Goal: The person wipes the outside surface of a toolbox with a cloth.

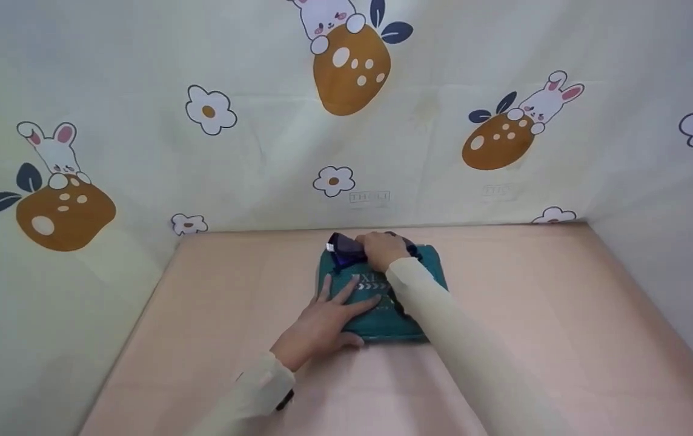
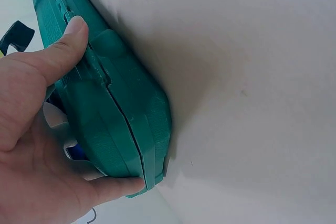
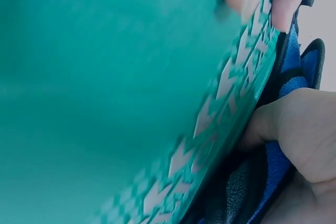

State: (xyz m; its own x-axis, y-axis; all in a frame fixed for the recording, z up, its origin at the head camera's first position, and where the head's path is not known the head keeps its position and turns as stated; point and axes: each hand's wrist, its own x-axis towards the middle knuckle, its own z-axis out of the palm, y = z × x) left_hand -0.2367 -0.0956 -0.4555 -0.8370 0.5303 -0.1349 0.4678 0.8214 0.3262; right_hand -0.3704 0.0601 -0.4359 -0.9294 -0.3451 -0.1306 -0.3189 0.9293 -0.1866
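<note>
A green hard case [image 1: 392,330] with white lettering and arrows lies closed on the table. Spread over its lid is my left hand [image 1: 325,324], fingers straight. In the left wrist view the thumb [image 2: 71,43] reaches the case's seam [image 2: 123,111] and another finger lies near its corner. At the far side of the lid, my right hand [image 1: 383,249] grips a blue-and-black fabric piece [image 1: 346,247] with dark edging, perhaps a padded wrap. The right wrist view shows this fabric [image 3: 294,69] bunched against the case, the thumb pressed into it; the other right fingers are hidden.
A pale pink cloth [image 1: 243,284] covers the table around the case. Behind and at both sides stands a cream curtain [image 1: 261,163] printed with rabbits, fruit and flowers. A black strap end [image 2: 18,36] sticks out beside the left hand.
</note>
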